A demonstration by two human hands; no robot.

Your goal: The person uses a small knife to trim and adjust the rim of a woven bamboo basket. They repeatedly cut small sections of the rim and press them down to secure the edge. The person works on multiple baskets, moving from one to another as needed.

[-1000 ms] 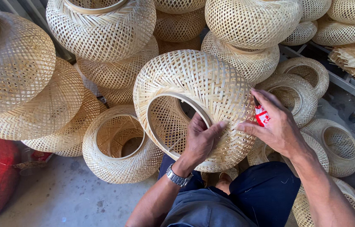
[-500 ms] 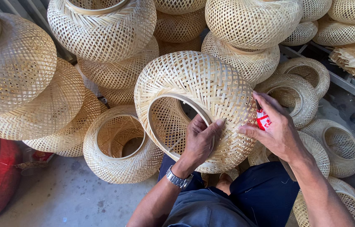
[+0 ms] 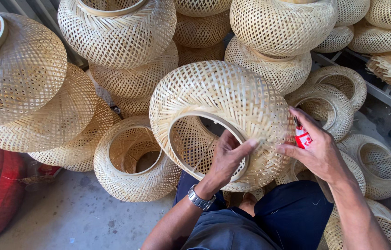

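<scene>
Hands work at a round woven bamboo shade resting tilted over the person's lap, its ringed opening facing the camera. The left hand, a metal watch at the wrist, curls over the lower rim, fingers hooked inside. The right hand presses fingertips to the weave at the shade's right side while closed around a small red lighter. More woven shades crowd the concrete floor.
</scene>
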